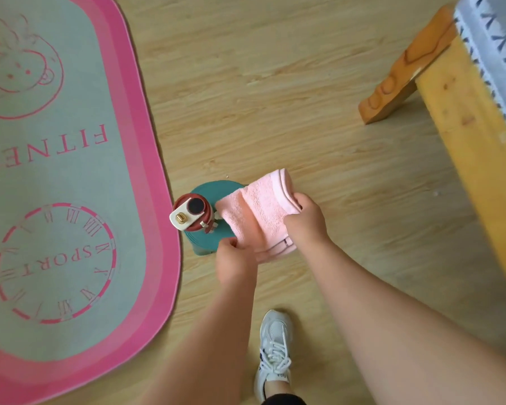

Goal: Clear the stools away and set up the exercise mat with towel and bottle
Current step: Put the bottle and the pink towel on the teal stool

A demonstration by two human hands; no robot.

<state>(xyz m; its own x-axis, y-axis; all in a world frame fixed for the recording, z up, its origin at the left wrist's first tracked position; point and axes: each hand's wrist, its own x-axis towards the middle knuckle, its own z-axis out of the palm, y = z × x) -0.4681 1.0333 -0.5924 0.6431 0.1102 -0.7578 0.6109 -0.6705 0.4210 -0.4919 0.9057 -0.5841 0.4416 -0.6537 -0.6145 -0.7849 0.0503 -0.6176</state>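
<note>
A grey exercise mat [56, 159] with a pink border lies flat on the floor at the left. Just off its right edge stands a teal stool [205, 241]. A dark red bottle [191, 211] with a cream lid stands upright on the stool's left side. A folded pink towel [260, 211] lies over the stool's right side and hangs past it. My left hand [234, 258] pinches the towel's near left corner. My right hand [306, 219] grips its right edge.
A yellow wooden bench or bed frame [465, 135] with a grey patterned cushion [491, 45] fills the right side. An orange wooden leg [403, 71] juts from it onto the floor. My white sneaker [273, 352] stands near the bottom centre on the wood-look floor.
</note>
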